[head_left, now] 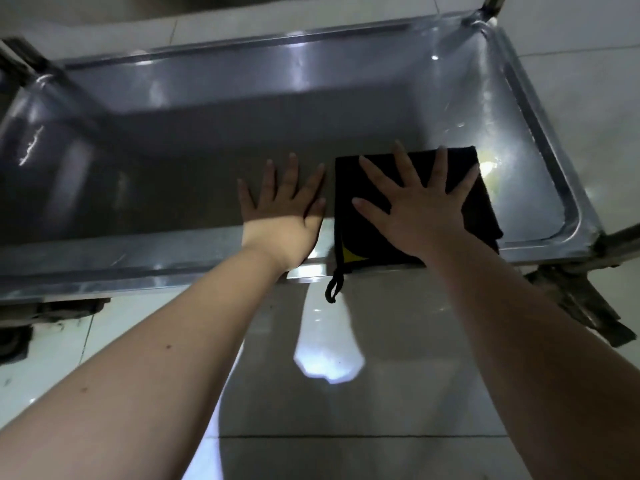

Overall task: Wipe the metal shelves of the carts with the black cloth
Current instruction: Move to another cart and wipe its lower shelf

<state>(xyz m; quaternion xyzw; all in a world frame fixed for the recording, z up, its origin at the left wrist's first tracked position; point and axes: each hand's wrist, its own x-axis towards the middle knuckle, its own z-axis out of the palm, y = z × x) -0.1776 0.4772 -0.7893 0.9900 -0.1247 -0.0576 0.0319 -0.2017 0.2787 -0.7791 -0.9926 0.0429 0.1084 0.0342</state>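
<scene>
Head view: right hand [420, 216] flat on black cloth [485, 206], fingers spread, pressing it onto metal shelf [540, 188]. Cloth lies at shelf's near right part, near edge draped over front rim; loop [334, 287] hangs below rim. Left hand [284, 216] just beside cloth, palm down on bare shelf, fingers spread. Tiled floor [381, 393] below.
</scene>
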